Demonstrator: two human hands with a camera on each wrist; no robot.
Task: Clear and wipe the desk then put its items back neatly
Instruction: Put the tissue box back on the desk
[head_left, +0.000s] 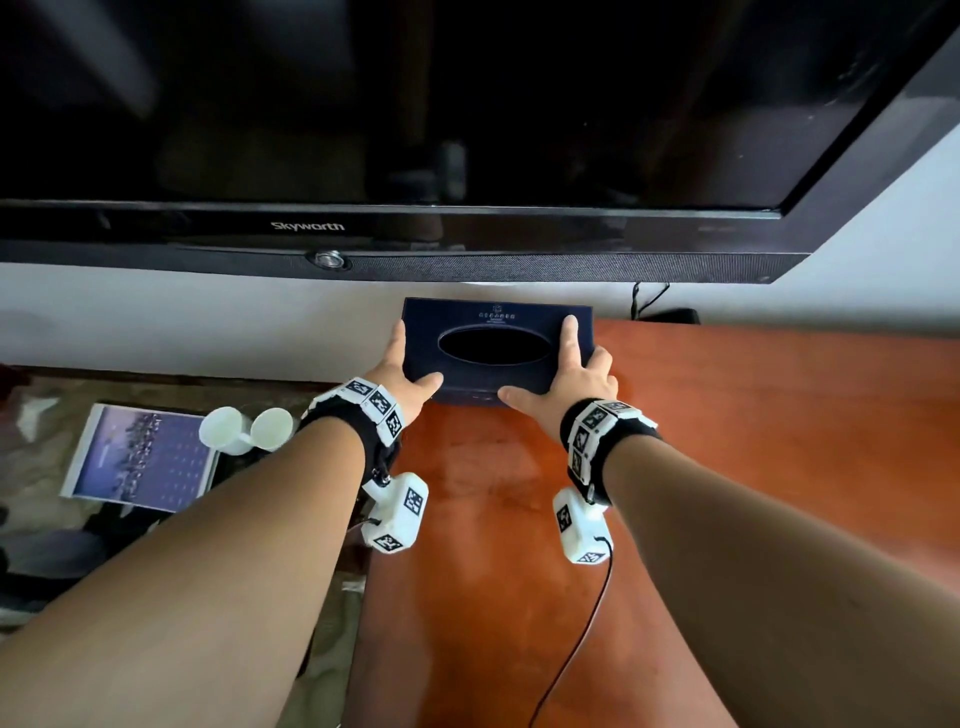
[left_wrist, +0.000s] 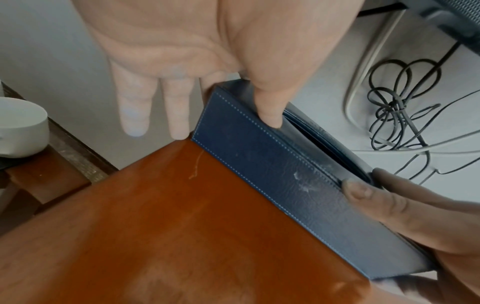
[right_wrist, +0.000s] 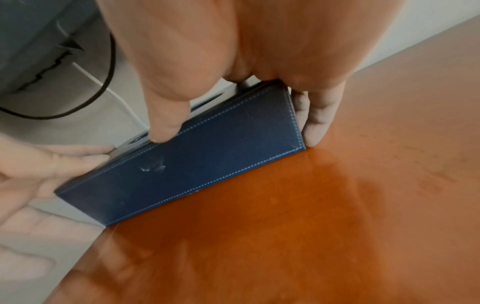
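Desk (head_left: 727, 415) w/ tissue box (head_left: 498, 325) btwn hands (head_left: 496, 387)

The light is soft and even. The shiny orange desk (head_left: 727, 415) shows pale glare and dark arm shadows. The black TV screen (head_left: 415, 104) shows dim, blurry reflections. Both wrist pictures look blurry, and straight lines bend near the edges.

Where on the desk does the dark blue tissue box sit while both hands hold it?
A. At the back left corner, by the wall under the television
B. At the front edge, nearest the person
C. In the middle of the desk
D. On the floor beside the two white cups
A: the tissue box sits at the desk's back left corner against the wall, below the television, with the left hand and right hand at its ends.
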